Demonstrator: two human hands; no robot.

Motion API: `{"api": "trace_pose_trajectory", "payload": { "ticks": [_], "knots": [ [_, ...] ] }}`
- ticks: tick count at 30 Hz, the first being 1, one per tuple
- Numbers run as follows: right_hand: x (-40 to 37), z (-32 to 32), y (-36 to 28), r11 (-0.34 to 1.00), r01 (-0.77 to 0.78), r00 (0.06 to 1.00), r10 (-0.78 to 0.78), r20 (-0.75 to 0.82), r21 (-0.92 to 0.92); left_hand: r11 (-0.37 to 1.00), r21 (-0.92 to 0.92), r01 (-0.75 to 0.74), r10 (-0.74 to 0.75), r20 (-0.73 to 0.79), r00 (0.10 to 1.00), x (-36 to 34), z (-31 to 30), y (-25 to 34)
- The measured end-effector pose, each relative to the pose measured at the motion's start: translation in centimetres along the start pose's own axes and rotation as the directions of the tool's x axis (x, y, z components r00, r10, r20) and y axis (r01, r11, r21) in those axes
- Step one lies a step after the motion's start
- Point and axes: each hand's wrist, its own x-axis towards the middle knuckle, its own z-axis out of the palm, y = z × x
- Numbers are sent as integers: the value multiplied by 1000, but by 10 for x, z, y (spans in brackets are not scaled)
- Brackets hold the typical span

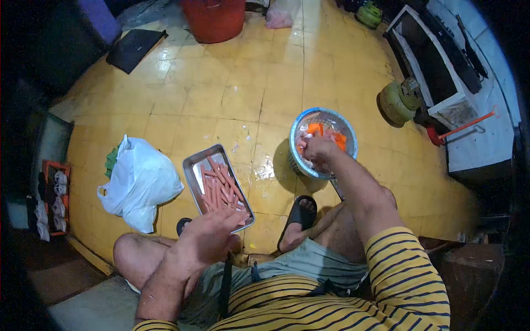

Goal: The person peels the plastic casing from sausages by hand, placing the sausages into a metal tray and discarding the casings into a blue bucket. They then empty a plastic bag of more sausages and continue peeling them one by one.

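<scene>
My right hand (318,150) reaches into a blue-rimmed round basket (296,130) on the yellow tiled floor, fingers closed among orange pieces (314,128) inside; what it grips I cannot make out. My left hand (208,234) hovers with fingers spread over the near end of a metal tray (193,164) that holds several pink sausages (220,185). It holds nothing. I sit low, knees apart, a black sandal (301,212) on my right foot.
A white plastic bag (139,182) lies left of the tray. A red bucket (214,19) stands at the far side. A green gas cylinder (398,101) lies on its side at the right beside a white cabinet (441,60). A dark mat (135,48) lies far left.
</scene>
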Motion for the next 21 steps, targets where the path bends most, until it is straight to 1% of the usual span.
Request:
{"api": "trace_pose_trajectory", "payload": {
  "ticks": [1, 2, 3, 4, 6, 7, 8, 9, 10, 11, 12, 13, 14, 15, 16, 17, 18, 19, 20, 21],
  "knots": [
    [13, -1, 1, 995, -83, 990, 76, 121, 52, 1000, 2, 4, -4, 9, 1000, 2, 4, -4],
    [26, 0, 1, 982, -167, 960, 140, 244, 92, 994, -107, -26, 22, -38, 999, 2, 11, -11],
    [38, 6, 2, 986, -164, 952, 149, 266, 34, 975, -215, -59, 41, -88, 995, 2, 14, -14],
    [45, 15, 4, 986, -159, 952, 143, 272, 39, 975, -216, -51, 35, -81, 996, 3, 14, -14],
    [57, 28, 11, 958, -254, 950, 221, 220, 133, 991, -132, 1, -6, -32, 999, 7, 7, -11],
    [60, 36, 11, 959, -250, 951, 218, 217, 133, 991, -131, 4, -9, -34, 999, 7, 7, -12],
    [58, 39, 8, 966, -244, 965, 232, 124, 87, 935, -332, 123, -114, 46, 992, 8, 9, -14],
    [58, 37, 5, 969, -242, 970, 242, 22, 41, 829, -506, 238, -195, 138, 971, 9, 10, -17],
    [56, 33, 6, 970, -241, 971, 241, 4, 42, 835, -500, 230, -195, 122, 973, 9, 13, -22],
    [43, 18, 3, 983, -181, 983, 180, 37, 33, 967, -247, 62, -68, -16, 998, 9, 17, -25],
    [32, 7, 0, 992, -122, 990, 120, 76, 24, 995, 43, -88, 92, -109, 990, 7, 19, -26],
    [42, 9, 0, 983, -180, 971, 172, 169, 36, 994, 48, -94, 99, -116, 988, 4, 22, -26],
    [44, 13, 4, 982, -185, 971, 177, 158, 33, 997, 67, -42, 46, -53, 998, 4, 20, -23],
    [45, 13, 12, 967, -172, 976, 141, 163, 191, 996, 90, 10, -11, 3, 1000, 2, 17, -21],
    [46, 15, 20, 927, -153, 980, 99, 170, 342, 996, 91, 10, -9, -8, 1000, -3, 16, -21],
    [40, 9, 25, 930, -153, 981, 102, 166, 335, 995, 100, 15, -14, -12, 1000, -8, 17, -20],
    [31, -2, 31, 826, -245, 955, 115, 273, 507, 994, 106, 18, -16, -15, 1000, -12, 18, -18],
    [22, -14, 37, 684, -343, 920, 106, 377, 644, 995, 100, 12, -9, -24, 1000, -16, 18, -16],
    [7, -28, 40, 688, -347, 920, 116, 375, 637, 996, 84, 7, -4, -38, 999, -19, 18, -14],
    [-12, -45, 42, 688, -203, 971, 48, 236, 696, 998, 68, 3, 0, -50, 999, -22, 18, -13]
  ]
}}
